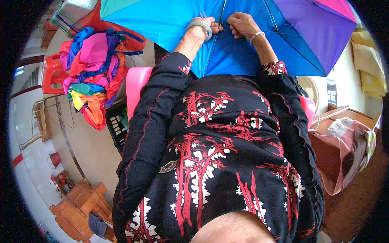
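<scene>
A rainbow umbrella [239, 52] lies spread across my lap, its blue panels nearest me and purple to the right. Thin dark ribs run over the fabric. My left hand [204, 26], with a pale bangle at the wrist, is closed at one umbrella rib [222, 10], fingertips on it. Just right of that rib, my right hand [244, 25] is pinched closed above the blue fabric; a light beaded bracelet circles its wrist. Whatever is between the right fingers is too small to make out.
A pile of folded colourful umbrella fabric [95, 73] sits at the left, by a red plastic stool [52, 75]. Beneath it stands a black crate [116, 125]. Pink chair edges [137, 87] flank me. A cloth [344, 150] drapes at the right; wooden furniture [83, 208] stands lower left.
</scene>
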The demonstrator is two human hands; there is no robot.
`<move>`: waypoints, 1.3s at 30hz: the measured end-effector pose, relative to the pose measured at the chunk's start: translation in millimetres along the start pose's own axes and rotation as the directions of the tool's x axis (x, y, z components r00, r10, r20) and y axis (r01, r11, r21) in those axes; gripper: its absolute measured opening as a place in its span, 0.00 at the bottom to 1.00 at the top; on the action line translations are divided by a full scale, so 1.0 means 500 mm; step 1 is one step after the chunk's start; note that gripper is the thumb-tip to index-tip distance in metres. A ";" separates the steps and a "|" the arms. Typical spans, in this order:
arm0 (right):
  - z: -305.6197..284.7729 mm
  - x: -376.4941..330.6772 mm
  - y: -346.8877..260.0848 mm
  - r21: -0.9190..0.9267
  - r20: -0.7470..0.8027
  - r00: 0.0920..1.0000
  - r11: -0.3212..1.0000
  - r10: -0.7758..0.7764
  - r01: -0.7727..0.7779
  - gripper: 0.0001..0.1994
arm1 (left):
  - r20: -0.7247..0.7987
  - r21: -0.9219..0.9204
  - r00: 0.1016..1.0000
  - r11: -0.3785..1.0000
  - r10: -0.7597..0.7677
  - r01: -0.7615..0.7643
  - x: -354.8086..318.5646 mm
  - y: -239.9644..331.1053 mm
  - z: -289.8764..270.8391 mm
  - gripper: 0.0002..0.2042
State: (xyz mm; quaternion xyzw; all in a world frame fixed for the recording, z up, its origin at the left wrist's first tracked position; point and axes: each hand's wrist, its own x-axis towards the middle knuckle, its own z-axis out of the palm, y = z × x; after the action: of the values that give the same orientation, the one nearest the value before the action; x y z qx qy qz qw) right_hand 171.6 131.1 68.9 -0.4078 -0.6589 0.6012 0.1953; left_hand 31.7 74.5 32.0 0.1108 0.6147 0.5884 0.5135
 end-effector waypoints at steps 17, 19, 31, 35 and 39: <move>0.016 0.006 0.021 -0.259 0.018 1.000 0.966 0.001 0.004 0.09 | 0.245 0.119 0.966 0.991 -0.086 0.058 -0.004 0.004 -0.046 0.09; 0.019 0.005 0.022 -0.325 0.054 0.999 0.946 0.003 0.015 0.09 | 0.227 0.105 0.970 0.992 -0.093 0.070 -0.004 -0.002 -0.051 0.09; 0.035 0.025 0.025 -0.388 -0.096 0.978 0.912 -0.183 0.132 0.10 | 0.234 0.074 0.966 0.993 -0.106 0.091 -0.001 -0.009 -0.058 0.08; 0.029 0.015 0.015 -0.429 0.057 0.997 0.903 0.056 -0.026 0.09 | 0.259 0.099 0.962 0.993 -0.087 0.063 -0.010 -0.008 -0.058 0.08; 0.025 -0.007 0.021 -0.209 0.156 0.985 0.977 0.076 -0.042 0.09 | 0.236 0.102 0.969 0.994 -0.066 0.043 -0.017 -0.008 -0.056 0.08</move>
State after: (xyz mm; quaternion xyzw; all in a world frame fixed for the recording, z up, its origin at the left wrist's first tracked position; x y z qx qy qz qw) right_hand 167.4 119.8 57.4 -0.3944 -0.7187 0.5671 0.0797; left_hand 15.9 49.9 26.4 0.1886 0.5789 0.5260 0.5938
